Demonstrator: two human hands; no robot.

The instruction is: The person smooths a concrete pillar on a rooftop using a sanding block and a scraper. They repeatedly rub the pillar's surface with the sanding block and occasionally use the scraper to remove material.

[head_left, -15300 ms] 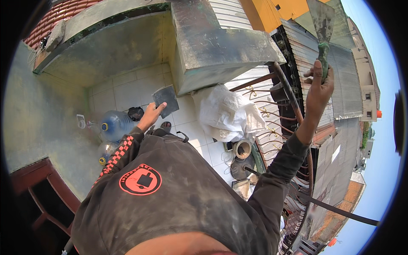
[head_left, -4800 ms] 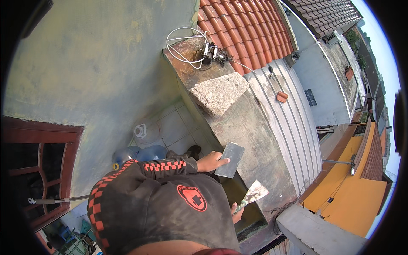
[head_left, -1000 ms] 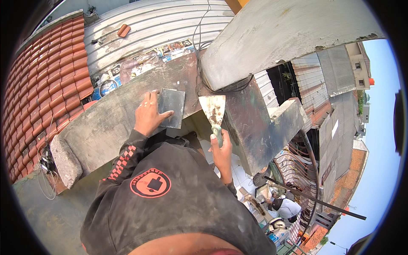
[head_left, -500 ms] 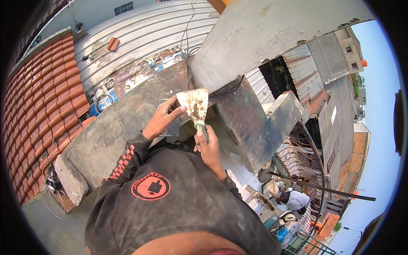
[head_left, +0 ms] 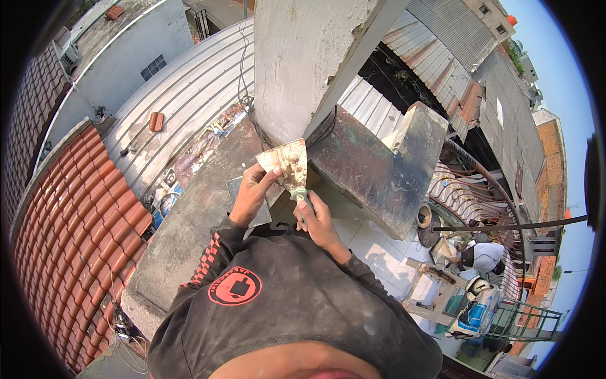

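Observation:
A scraper with a wide, stained metal blade and a greenish handle is held up in front of my chest, blade pointing away. My right hand is closed round its handle, thumb along the top. At the blade's left side, my left hand pinches the metal, thumb on the face and fingers behind. Beneath my left hand lies a flat grey square plate, partly hidden by the hand and sleeve. It rests at the edge of a worn concrete ledge.
A concrete pillar rises just beyond the scraper, cables at its base. To the right is a dark slab. Tiled and metal roofs spread left. Lower right, a person crouches on a tiled floor beside curved railings.
My view has turned, so the pillar now looks more upright and more of the floor at lower right shows. Both hands keep hold of the scraper, its blade tilted slightly further left.

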